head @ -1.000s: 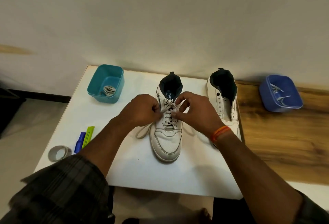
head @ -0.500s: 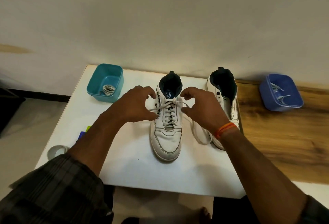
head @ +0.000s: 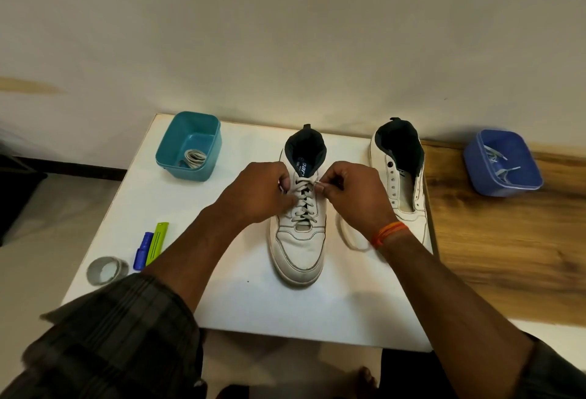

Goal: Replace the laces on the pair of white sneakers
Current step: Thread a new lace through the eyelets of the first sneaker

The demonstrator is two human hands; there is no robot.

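The laced sneaker (head: pixel 299 233) stands toe toward the person in the middle of the white table (head: pixel 241 303), its grey-white lace (head: pixel 303 205) crossed up to the top eyelets. The left hand (head: pixel 263 191) has its fingers curled at the left top eyelet, apparently on that lace end, and the right hand (head: pixel 355 192) pinches the other end at the right one. If either pinch slips while tightening, the crossings would likely slacken unevenly; the slack loop lying beside the right wrist could snag. The second sneaker (head: pixel 401 176), just to the right, shows bare eyelets, so roughly half remains.
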